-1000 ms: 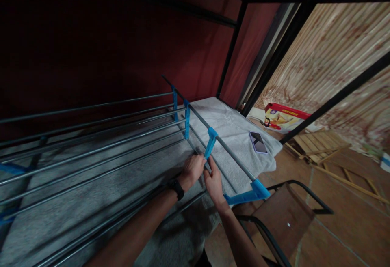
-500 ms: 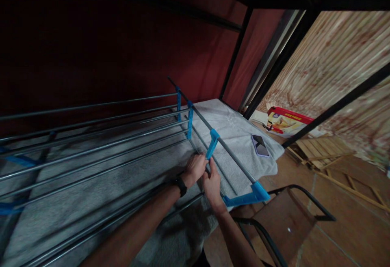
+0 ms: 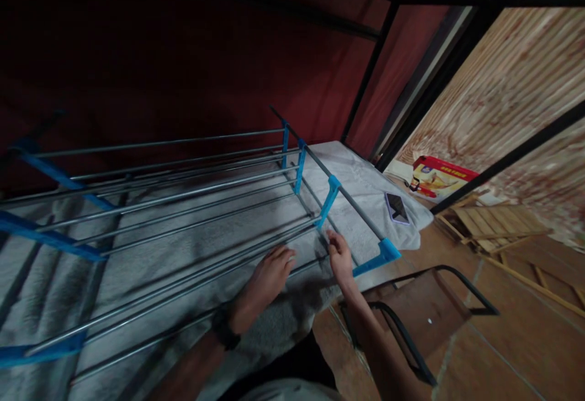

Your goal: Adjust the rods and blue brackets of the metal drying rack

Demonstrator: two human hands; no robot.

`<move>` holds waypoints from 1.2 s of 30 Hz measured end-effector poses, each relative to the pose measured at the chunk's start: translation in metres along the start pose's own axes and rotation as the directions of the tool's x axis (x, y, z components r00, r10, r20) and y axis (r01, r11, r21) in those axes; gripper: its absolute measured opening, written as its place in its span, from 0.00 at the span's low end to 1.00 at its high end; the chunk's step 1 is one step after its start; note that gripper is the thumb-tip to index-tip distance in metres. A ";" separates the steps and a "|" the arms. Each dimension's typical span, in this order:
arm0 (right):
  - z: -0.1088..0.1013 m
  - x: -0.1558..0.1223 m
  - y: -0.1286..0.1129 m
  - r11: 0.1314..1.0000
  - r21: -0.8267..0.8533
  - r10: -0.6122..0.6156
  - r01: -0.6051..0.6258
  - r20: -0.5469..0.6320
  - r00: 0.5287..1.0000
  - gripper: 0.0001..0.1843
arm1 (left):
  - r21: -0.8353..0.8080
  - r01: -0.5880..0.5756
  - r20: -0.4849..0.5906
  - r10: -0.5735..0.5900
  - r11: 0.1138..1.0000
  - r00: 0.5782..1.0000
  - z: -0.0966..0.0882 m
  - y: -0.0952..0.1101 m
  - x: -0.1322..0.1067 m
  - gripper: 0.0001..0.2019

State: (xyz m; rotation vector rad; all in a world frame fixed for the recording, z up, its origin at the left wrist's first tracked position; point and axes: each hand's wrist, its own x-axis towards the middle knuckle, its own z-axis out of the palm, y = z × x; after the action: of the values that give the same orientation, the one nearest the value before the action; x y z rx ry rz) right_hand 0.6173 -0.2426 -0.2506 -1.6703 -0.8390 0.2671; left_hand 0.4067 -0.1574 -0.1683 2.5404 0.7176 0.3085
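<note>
- Rack (image 3: pixel 183 197) of grey rods and blue brackets lies on a grey blanket (image 3: pixel 137 270), under both hands, its long axis running left to right.
- Left hand (image 3: pixel 269 273) rests open on a low rod.
- Right hand (image 3: pixel 340 255), loosely open, fingertips at a rod below a blue bracket (image 3: pixel 329 197).

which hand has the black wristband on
The left hand: a black wristband circles its wrist, while the right hand, by the blue plastic bracket, has a bare wrist.

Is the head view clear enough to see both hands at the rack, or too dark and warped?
Head view: dim, upper left near black; left hand and right hand readable at the rack; edges warped, right wall smeared.
</note>
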 end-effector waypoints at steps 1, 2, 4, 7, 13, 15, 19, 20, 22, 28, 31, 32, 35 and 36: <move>0.000 -0.011 0.001 0.998 -0.039 -0.048 0.050 0.061 0.997 0.24 | 0.036 0.022 0.053 -0.024 0.999 0.998 0.009 -0.008 -0.020 0.15; 0.001 -0.022 0.001 0.991 -0.084 -0.096 0.107 0.123 0.988 0.24 | 0.075 0.076 0.083 -0.082 0.994 0.993 0.019 -0.017 -0.037 0.16; 0.004 -0.045 0.002 0.957 -0.190 -0.174 0.220 0.231 0.957 0.26 | 0.135 0.178 0.118 -0.194 0.975 0.974 0.035 -0.030 -0.061 0.19; 0.011 -0.068 0.000 0.880 -0.349 -0.221 0.324 0.303 0.927 0.25 | 0.175 0.225 0.135 -0.250 0.958 0.959 0.045 -0.036 -0.075 0.24; 0.008 -0.077 -0.016 0.747 -0.475 -0.258 0.465 0.438 0.861 0.23 | 0.247 0.207 0.096 -0.237 0.947 0.967 0.032 -0.016 -0.077 0.28; 0.003 -0.075 -0.022 0.730 -0.468 -0.294 0.498 0.444 0.847 0.22 | 0.242 0.228 0.077 -0.252 0.943 0.965 0.027 -0.007 -0.083 0.29; -0.005 -0.071 -0.036 0.720 -0.401 -0.383 0.566 0.450 0.807 0.24 | 0.168 0.257 0.053 -0.269 0.952 0.962 0.014 0.011 -0.095 0.26; -0.005 -0.068 -0.040 0.721 -0.387 -0.400 0.575 0.446 0.801 0.25 | 0.150 0.267 0.036 -0.275 0.952 0.961 0.010 0.016 -0.096 0.24; -0.004 -0.062 -0.051 0.726 -0.367 -0.422 0.582 0.431 0.798 0.26 | 0.135 0.294 -0.005 -0.296 0.946 0.955 0.000 0.025 -0.096 0.22; 0.011 -0.035 -0.090 0.760 -0.344 -0.457 0.551 0.320 0.830 0.28 | 0.258 0.360 -0.099 -0.347 0.896 0.933 -0.040 0.036 -0.083 0.20; 0.017 -0.022 -0.096 0.808 -0.327 -0.451 0.490 0.193 0.871 0.31 | 0.306 0.363 -0.170 -0.324 0.880 0.931 -0.055 0.028 -0.075 0.22; 0.019 -0.018 -0.094 0.830 -0.313 -0.438 0.462 0.149 0.887 0.33 | 0.313 0.376 -0.191 -0.330 0.872 0.924 -0.059 0.025 -0.072 0.22; 0.020 -0.006 -0.081 0.896 -0.255 -0.366 0.362 0.036 0.930 0.37 | 0.339 0.399 -0.216 -0.342 0.852 0.914 -0.067 0.018 -0.059 0.23; 0.020 -0.001 -0.076 0.919 -0.230 -0.329 0.321 0.006 0.944 0.38 | 0.354 0.393 -0.213 -0.337 0.848 0.917 -0.069 0.017 -0.053 0.24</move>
State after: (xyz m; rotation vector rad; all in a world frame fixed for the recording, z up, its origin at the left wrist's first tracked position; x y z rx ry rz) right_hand 0.5759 -0.2247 -0.1866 -1.7070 -1.1398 -0.0919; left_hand 0.3464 -0.1725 -0.1053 2.6818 1.4256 0.2335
